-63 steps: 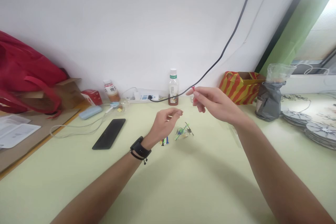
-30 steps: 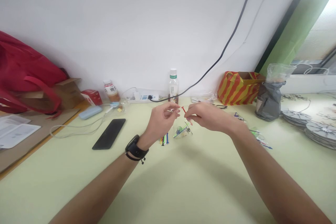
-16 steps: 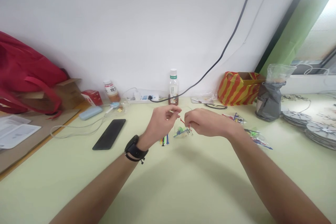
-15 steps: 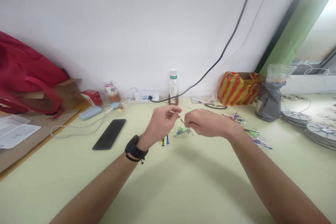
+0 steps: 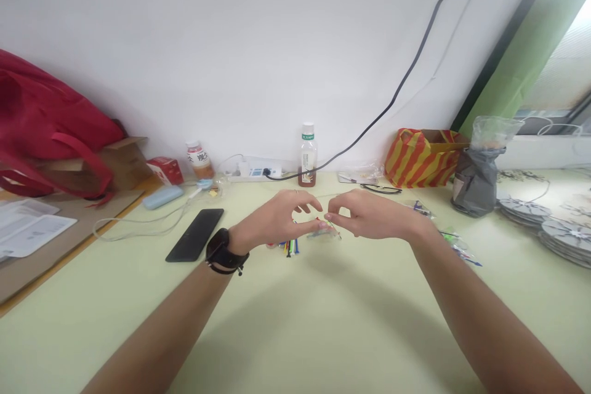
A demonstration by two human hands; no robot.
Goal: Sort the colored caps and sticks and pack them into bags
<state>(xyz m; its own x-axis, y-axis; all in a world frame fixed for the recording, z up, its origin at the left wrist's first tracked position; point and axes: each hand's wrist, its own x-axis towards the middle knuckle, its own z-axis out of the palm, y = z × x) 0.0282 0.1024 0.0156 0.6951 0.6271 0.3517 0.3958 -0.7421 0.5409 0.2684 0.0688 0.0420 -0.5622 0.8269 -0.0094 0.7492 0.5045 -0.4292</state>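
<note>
My left hand (image 5: 277,218), with a black watch (image 5: 225,252) on its wrist, has its thumb and fingers apart beside a clear plastic bag (image 5: 323,231) of small coloured pieces. Opposite it, my right hand (image 5: 369,214) is curled, thumb and forefinger brought together at the bag's upper side. What sits between those fingertips is too small to make out. Under my left hand lies a row of thin coloured plastic sticks (image 5: 290,247), partly covered by the hand.
A black phone (image 5: 194,235) lies to the left. A drink bottle (image 5: 308,155) stands by the wall. More small bags of coloured pieces (image 5: 457,247) lie right of my right forearm, near a striped bag (image 5: 418,159) and stacked grey discs (image 5: 566,237).
My left hand has opened, its fingers spreading from a closer pinch, and has come down slightly. My right hand has turned so its thumb and forefinger show. The bag looks lower and flatter.
</note>
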